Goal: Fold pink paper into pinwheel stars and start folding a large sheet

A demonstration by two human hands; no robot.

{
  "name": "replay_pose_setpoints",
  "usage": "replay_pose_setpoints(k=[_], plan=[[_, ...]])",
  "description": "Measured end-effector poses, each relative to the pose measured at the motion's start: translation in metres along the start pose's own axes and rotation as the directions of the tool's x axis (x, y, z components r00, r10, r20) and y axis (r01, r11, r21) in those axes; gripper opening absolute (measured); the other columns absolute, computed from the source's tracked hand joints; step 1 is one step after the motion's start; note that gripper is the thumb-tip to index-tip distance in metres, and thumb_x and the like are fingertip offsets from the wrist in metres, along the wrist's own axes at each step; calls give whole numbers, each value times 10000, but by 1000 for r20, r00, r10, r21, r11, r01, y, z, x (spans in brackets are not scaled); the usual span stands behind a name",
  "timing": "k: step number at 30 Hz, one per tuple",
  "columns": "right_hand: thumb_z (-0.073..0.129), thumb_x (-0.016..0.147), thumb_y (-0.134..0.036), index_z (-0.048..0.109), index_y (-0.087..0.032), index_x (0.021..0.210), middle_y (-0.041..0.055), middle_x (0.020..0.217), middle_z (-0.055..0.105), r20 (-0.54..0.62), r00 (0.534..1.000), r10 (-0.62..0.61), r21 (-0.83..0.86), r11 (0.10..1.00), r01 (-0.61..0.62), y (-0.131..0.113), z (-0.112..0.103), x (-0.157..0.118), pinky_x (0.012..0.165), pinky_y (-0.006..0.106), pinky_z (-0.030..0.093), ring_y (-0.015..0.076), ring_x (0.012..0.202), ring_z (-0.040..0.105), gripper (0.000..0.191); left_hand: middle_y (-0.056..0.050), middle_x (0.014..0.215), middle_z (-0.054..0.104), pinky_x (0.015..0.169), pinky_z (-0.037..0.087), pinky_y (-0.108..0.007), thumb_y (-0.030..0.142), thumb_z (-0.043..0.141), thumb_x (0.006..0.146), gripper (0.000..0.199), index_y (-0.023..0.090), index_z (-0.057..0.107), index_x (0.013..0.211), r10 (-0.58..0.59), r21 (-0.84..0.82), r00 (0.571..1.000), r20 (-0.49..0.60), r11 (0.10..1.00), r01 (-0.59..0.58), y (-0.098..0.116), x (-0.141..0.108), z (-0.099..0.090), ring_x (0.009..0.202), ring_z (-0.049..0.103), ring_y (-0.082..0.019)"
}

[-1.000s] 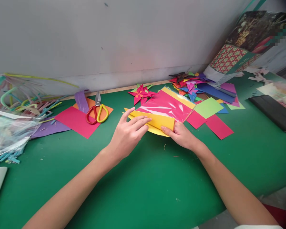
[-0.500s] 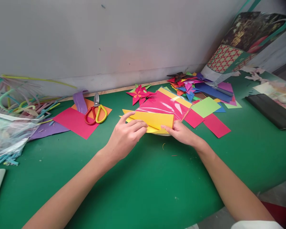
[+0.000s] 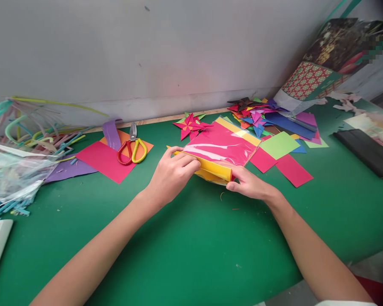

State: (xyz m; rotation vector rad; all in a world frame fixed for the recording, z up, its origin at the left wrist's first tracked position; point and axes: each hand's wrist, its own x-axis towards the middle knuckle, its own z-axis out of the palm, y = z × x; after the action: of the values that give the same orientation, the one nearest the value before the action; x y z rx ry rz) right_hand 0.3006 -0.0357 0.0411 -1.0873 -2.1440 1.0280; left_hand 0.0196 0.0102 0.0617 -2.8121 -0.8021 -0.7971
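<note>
A folded sheet of yellow paper (image 3: 215,170) is held between my two hands at the middle of the table. My left hand (image 3: 175,172) is closed on its left part, fingers curled over the upper edge. On the right end, my right hand (image 3: 247,182) grips the sheet, its thumb low and its fingers partly hidden behind. Directly behind the sheet lies a clear plastic packet (image 3: 223,142) of pink and yellow paper. A pink folded-paper star (image 3: 190,126) rests beyond the packet's left corner.
Scissors (image 3: 132,148) with red and yellow handles lie on pink paper (image 3: 102,163) at left. Pipe cleaners (image 3: 19,199) in plastic fill the far left. Folded paper stars (image 3: 250,114) pile up at back right, near green paper (image 3: 281,145) and a black case (image 3: 367,153).
The yellow sheet has been tipped down, so less of its face shows and more of the packet behind is visible. Both hands keep their hold. The view has shifted slightly.
</note>
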Motion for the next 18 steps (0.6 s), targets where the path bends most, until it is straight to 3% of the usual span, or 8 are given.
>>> replay_pose_setpoints(k=[5, 7, 9, 12, 18], plan=[[804, 845, -547, 368, -285, 1640, 117, 1696, 382, 64, 998, -27, -285, 957, 45, 7, -1, -4, 1266, 567, 334, 381, 1587, 302, 944, -14, 1019, 779, 1085, 463, -429, 121, 498, 1032, 194, 222, 655, 981, 3, -17, 1000, -30, 1000, -3, -5, -3, -2, 939, 708, -167], [770, 904, -353, 361, -296, 1644, 107, 1705, 368, 26, 998, -52, -423, 904, 58, 17, -2, -5, 1290, 605, 266, 366, 1606, 261, 847, -30, 1082, 772, 1064, 484, -431, 120, 528, 1019, 171, 222, 660, 982, 42, -16, 999, -32, 999, -42, -8, -5, -3, 982, 701, -183], [673, 929, -171, 394, -300, 1629, 104, 1685, 405, 16, 997, -75, -497, 865, 73, 28, -2, -4, 1285, 628, 265, 356, 1589, 310, 765, -68, 1201, 742, 1041, 504, -449, 128, 557, 1003, 153, 224, 672, 973, 76, 1, 997, -25, 997, -76, -10, -9, -6, 1081, 685, -223], [600, 904, -66, 434, -292, 1611, 109, 1661, 440, 16, 995, -96, -527, 845, 90, 36, -4, -3, 1247, 636, 345, 362, 1556, 380, 761, -115, 1370, 666, 1048, 514, -482, 135, 567, 991, 157, 225, 680, 931, 109, 21, 994, -4, 994, -109, -12, -14, -9, 1226, 642, -267], [581, 862, -15, 432, -279, 1616, 91, 1621, 502, -29, 994, -105, -535, 842, 73, 36, -5, -1, 1245, 611, 381, 352, 1534, 422, 812, -90, 1283, 726, 1071, 519, -490, 113, 572, 986, 155, 228, 664, 938, 179, 34, 983, -27, 983, -178, -12, -19, -9, 1171, 687, -239]])
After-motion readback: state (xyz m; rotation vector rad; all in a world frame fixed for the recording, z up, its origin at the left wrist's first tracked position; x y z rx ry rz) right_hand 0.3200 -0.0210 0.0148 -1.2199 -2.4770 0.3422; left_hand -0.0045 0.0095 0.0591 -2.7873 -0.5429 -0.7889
